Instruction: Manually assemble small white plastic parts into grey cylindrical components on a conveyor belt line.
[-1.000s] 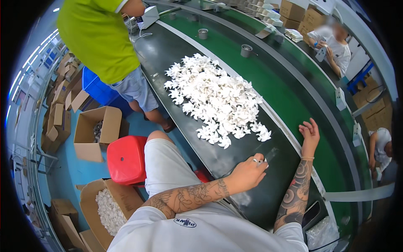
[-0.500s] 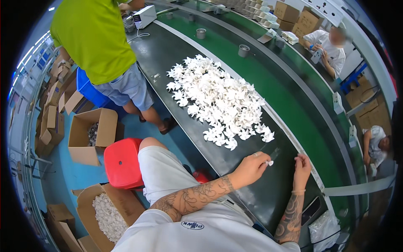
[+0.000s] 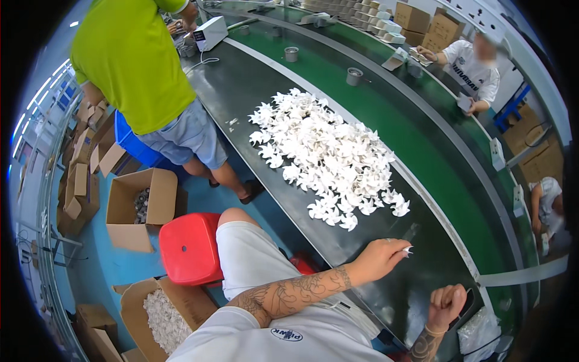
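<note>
My left hand (image 3: 381, 260) pinches a small white bladed piece (image 3: 408, 250) between thumb and fingertips, above the dark worktop (image 3: 386, 301). It looks like one of the white pinwheel-shaped pieces (image 3: 332, 157) heaped farther up the worktop. At the right, my right hand (image 3: 447, 306) is closed with its fingers curled in. Whatever it may hold is hidden. Right beside that hand lie a dark phone (image 3: 467, 301), mostly covered, and a clear plastic bag (image 3: 478, 332).
A green conveyor (image 3: 416, 142) runs beyond the worktop, carrying grey cups (image 3: 354, 76). A person in a green shirt (image 3: 132, 60) stands at far left; others sit across the belt. On the left are a red stool (image 3: 192, 248), an open carton of grey parts (image 3: 128, 232) and one of white pieces (image 3: 196, 301).
My right hand has drawn back toward me, away from the left, and its fingers have curled in. My left hand still pinches the white piece. The whole view has shifted slightly.
</note>
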`<action>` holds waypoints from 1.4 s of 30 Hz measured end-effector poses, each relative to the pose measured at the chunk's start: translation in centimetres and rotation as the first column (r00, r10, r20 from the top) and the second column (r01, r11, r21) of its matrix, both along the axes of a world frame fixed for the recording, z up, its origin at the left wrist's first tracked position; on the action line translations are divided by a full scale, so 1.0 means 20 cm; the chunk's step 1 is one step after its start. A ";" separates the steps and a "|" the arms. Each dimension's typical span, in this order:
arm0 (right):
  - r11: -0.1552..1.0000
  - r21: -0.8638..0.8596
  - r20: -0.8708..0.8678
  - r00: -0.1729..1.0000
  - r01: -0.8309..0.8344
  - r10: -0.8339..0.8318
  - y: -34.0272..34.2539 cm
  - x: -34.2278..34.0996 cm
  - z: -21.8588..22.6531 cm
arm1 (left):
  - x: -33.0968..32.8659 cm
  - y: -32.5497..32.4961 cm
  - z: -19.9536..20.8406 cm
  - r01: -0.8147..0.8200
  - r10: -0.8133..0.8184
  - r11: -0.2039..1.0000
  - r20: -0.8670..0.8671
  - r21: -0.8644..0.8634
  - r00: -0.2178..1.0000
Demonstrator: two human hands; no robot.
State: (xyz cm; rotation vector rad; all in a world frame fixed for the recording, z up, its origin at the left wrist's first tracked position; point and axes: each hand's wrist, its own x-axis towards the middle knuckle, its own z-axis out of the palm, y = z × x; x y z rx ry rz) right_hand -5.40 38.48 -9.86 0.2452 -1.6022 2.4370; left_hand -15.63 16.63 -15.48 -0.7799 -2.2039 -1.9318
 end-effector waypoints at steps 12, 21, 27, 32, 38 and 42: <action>0.999 -0.039 0.004 1.000 -0.019 0.019 0.04 -0.12 0.09 | 0.00 -0.01 0.00 0.072 -0.072 0.997 0.071 0.003 0.995; 0.981 -0.001 -0.152 0.970 0.194 -0.192 0.02 -0.12 -0.03 | -0.02 -0.01 0.03 0.028 -0.031 0.999 0.176 0.019 0.984; 0.965 0.061 0.009 0.967 0.254 -0.255 -0.04 -0.12 -0.13 | -0.01 -0.01 0.02 0.018 -0.024 0.999 0.164 0.043 0.986; 0.970 0.058 0.087 0.967 0.235 -0.239 -0.05 -0.08 -0.19 | -0.01 -0.02 0.00 0.010 -0.012 1.000 0.113 0.015 0.994; 0.916 0.169 -0.005 0.929 0.365 -0.370 0.06 0.00 -0.01 | -0.01 0.07 0.00 0.047 -0.047 0.999 0.028 0.027 0.998; 0.711 0.589 0.065 0.855 0.384 -0.515 -0.02 -0.09 -0.30 | -0.05 -0.05 -0.01 0.021 -0.014 0.998 0.124 -0.059 0.992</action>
